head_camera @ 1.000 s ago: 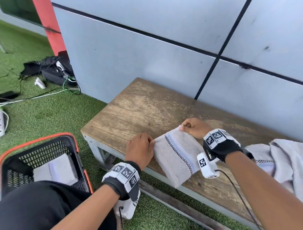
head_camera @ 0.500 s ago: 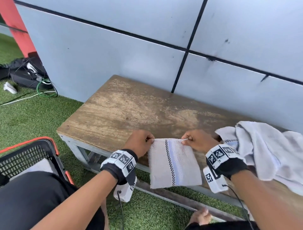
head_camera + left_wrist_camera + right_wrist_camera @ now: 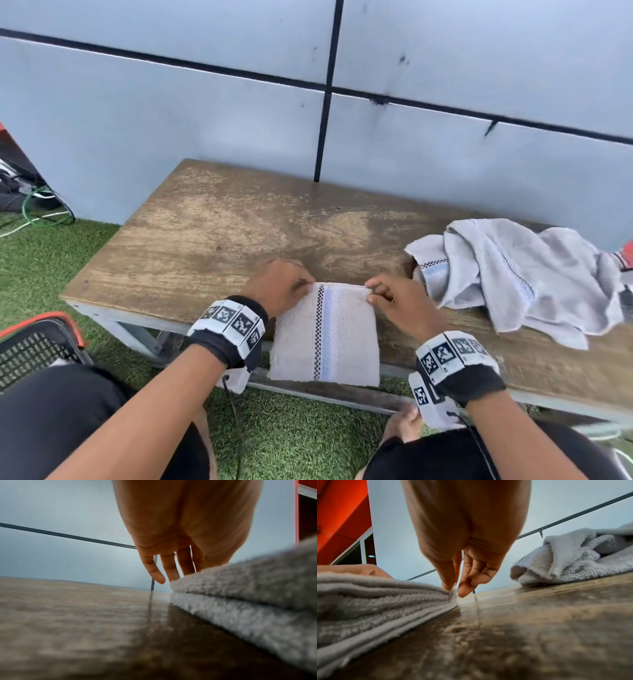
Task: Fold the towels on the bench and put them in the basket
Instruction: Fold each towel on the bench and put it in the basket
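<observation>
Worn brown wooden table against a pale grey panelled wall. At its far right lies a crumpled heap of light grey towels. A folded grey towel with a checked and blue stripe lies on the near edge, overhanging it. Left hand pinches its far left corner; right hand pinches its far right corner. Black mesh basket with an orange rim stands on the grass, near left.

Pale blue-grey panelled wall across top of frame, green artificial grass lower left, tangled green and white cables at left edge.
</observation>
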### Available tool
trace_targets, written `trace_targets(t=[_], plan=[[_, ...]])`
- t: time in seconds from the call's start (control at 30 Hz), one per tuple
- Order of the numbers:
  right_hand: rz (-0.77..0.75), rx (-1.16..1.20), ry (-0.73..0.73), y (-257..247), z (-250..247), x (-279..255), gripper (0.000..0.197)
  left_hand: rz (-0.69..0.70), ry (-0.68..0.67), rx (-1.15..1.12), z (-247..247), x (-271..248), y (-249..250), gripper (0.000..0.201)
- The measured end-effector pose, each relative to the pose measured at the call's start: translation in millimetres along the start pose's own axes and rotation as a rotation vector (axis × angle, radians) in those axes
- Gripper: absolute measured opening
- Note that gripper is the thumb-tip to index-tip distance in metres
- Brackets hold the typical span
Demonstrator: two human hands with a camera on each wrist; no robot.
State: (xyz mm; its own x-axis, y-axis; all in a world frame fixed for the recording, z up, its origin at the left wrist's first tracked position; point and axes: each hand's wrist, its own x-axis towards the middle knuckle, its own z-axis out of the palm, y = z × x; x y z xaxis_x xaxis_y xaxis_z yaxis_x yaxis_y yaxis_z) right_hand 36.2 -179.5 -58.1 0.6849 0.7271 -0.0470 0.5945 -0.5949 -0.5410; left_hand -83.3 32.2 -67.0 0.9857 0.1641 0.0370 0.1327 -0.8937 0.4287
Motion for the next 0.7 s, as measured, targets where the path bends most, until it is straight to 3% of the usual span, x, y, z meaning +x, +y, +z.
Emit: trace_targets(t=[0.2,0.3,0.4,0.7], plan=[[-0.05,0.031,0.03,1.9,2.3,9.1,0.015,0.0,0.071,-0.01,5.7,-0.8,-2.7,0.012],[-0.14,-0.068,0.026,1.3,1.2,9.4,0.002,-0.004,0.086,-0.035,8.9,-0.7,-3.7,0.01],[-0.253,-0.139,0.027,2.5,0.4,10.0,0.003,0.005,0.1,-0.067,11.0,-0.4,-5.3,0.01],[-0.175,-0.057,0.06,3.9,5.2,16.6,0.006,-0.017,0.136,-0.12,12.7,0.3,-6.5,0.009]])
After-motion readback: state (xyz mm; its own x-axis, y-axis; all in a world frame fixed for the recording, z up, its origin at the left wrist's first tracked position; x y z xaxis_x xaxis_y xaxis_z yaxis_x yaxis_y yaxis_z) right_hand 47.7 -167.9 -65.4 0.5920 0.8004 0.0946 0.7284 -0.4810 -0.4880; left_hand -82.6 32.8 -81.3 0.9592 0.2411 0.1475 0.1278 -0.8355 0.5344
